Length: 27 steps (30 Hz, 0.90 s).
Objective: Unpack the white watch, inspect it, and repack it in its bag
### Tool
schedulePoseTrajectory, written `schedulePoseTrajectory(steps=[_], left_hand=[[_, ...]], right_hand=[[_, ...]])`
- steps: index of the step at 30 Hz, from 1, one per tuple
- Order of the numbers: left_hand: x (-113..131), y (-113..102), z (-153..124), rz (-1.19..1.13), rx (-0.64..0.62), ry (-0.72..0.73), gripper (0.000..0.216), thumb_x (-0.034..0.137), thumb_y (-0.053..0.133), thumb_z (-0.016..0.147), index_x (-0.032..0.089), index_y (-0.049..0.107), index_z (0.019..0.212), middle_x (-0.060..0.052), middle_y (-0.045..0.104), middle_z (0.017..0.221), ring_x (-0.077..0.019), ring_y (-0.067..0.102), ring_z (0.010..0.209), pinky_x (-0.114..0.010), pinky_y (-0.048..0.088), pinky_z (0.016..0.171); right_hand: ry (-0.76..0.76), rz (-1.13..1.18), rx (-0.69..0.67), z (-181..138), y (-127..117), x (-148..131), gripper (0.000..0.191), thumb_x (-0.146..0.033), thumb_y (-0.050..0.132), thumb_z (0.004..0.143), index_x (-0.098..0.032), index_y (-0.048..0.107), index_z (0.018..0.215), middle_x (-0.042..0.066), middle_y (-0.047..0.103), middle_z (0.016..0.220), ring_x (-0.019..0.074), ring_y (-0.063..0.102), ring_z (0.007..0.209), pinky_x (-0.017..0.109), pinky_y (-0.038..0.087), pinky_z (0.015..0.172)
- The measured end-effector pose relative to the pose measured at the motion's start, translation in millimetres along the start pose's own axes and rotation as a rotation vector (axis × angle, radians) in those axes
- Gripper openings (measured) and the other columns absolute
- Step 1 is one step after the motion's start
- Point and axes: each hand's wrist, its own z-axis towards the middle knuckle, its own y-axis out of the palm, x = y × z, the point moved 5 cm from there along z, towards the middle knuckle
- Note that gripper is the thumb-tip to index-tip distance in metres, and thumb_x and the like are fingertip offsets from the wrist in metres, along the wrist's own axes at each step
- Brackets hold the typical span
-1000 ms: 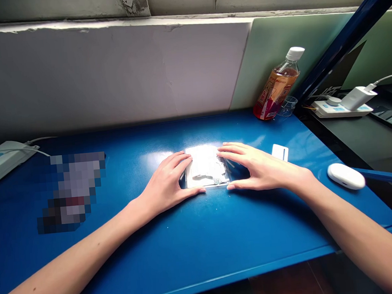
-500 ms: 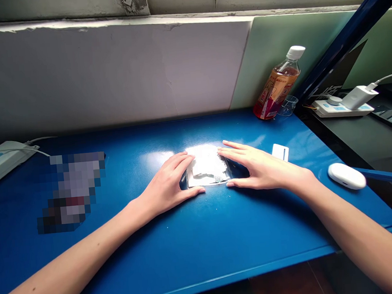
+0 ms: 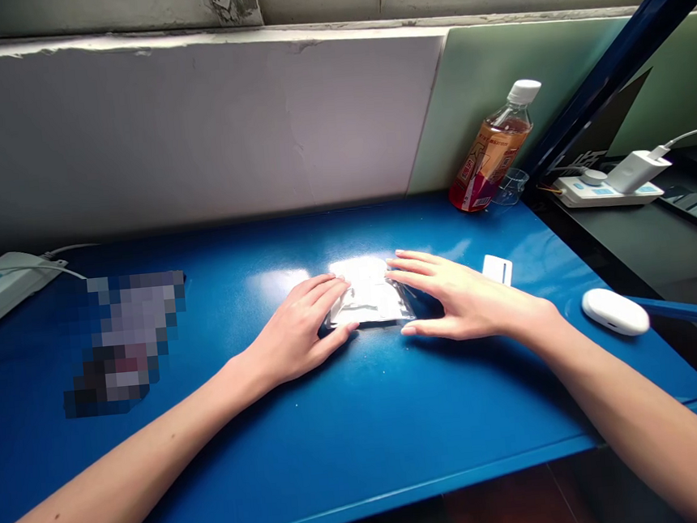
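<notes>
A small clear plastic packet (image 3: 371, 298) with whitish contents lies on the blue desk (image 3: 399, 420), washed out by bright glare. My left hand (image 3: 305, 322) is at its left side, fingers stretched over the left edge and thumb at the front left corner. On the opposite side, my right hand (image 3: 449, 293) has its fingers spread, the fingertips by the packet's far right edge and the thumb apart near the front right corner. Glare hides whether the right fingertips touch it.
A drink bottle (image 3: 491, 155) and a clear cup (image 3: 510, 189) stand at the back right. A white card (image 3: 498, 269) and a white earbud case (image 3: 615, 311) lie to the right. Leftward are a pixelated object (image 3: 140, 320) and a power strip (image 3: 9, 287).
The packet's front edge has shifted slightly away from me and its contents look different in the glare. My left fingers reach slightly further over it. My right hand has barely moved.
</notes>
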Motion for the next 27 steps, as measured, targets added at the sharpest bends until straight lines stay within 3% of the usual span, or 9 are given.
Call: schedulePoseTrajectory(steps=[3,6,9,13,17,22,27], left_hand=[[-0.9,-1.8,0.6,-0.017,0.021,-0.003,0.046,0.040,0.049,0.101,0.013,0.057,0.137,-0.017,0.064,0.135,-0.0326,0.056,0.130,-0.051,0.048,0.107],[-1.8,-3.7,-0.1,-0.037,0.058,0.017,0.041,0.039,0.043,0.103,0.014,0.062,0.131,-0.015,0.069,0.128,-0.0304,0.062,0.121,-0.048,0.050,0.103],[-1.3,-6.3,-3.1,-0.055,0.123,0.051,0.039,0.038,0.040,0.104,0.014,0.063,0.125,-0.014,0.072,0.121,-0.0291,0.067,0.113,-0.047,0.050,0.102],[1.1,-11.3,-6.7,-0.065,0.225,0.057,0.035,0.030,0.045,0.102,0.016,0.057,0.131,-0.013,0.071,0.122,-0.0270,0.067,0.114,-0.042,0.053,0.098],[4.5,-14.4,-6.4,-0.053,0.281,0.052,0.047,0.023,0.055,0.097,0.019,0.045,0.142,-0.013,0.068,0.125,-0.0256,0.065,0.116,-0.040,0.055,0.098],[7.3,-14.0,-4.2,-0.029,0.267,0.076,0.061,0.023,0.064,0.091,0.021,0.038,0.147,-0.018,0.053,0.142,-0.0298,0.054,0.133,-0.047,0.047,0.111],[8.0,-10.4,-2.0,-0.003,0.155,0.077,0.067,0.033,0.069,0.089,0.019,0.040,0.147,-0.023,0.038,0.155,-0.0360,0.040,0.143,-0.054,0.041,0.114]], right_hand=[[-0.112,0.020,0.106,0.6,-3.7,-4.2,0.045,-0.039,0.066,0.092,-0.020,0.063,0.133,0.016,0.062,0.140,0.0331,0.053,0.135,0.053,0.049,0.108],[-0.212,0.038,0.229,1.2,-7.7,-11.2,0.025,-0.026,0.058,0.097,-0.022,0.071,0.119,0.011,0.074,0.120,0.0258,0.068,0.112,0.044,0.056,0.096],[-0.239,0.093,0.331,0.5,-11.7,-15.9,0.021,-0.019,0.057,0.098,-0.019,0.072,0.112,0.010,0.078,0.107,0.0219,0.073,0.095,0.037,0.059,0.083],[-0.179,0.183,0.431,-2.2,-17.5,-16.1,0.023,-0.014,0.058,0.096,-0.018,0.072,0.114,0.009,0.079,0.103,0.0195,0.075,0.089,0.031,0.060,0.077],[-0.004,0.270,0.404,-1.6,-14.9,-6.3,0.025,-0.019,0.057,0.095,-0.021,0.072,0.116,0.007,0.079,0.108,0.0206,0.076,0.090,0.031,0.061,0.079],[0.179,0.390,0.355,1.6,-4.1,13.3,0.030,-0.029,0.061,0.094,-0.018,0.070,0.120,0.009,0.079,0.104,0.0219,0.075,0.084,0.033,0.061,0.076],[0.164,0.339,0.315,5.4,3.7,16.1,0.030,-0.029,0.059,0.096,-0.020,0.068,0.123,0.010,0.076,0.115,0.0251,0.073,0.099,0.039,0.059,0.086]])
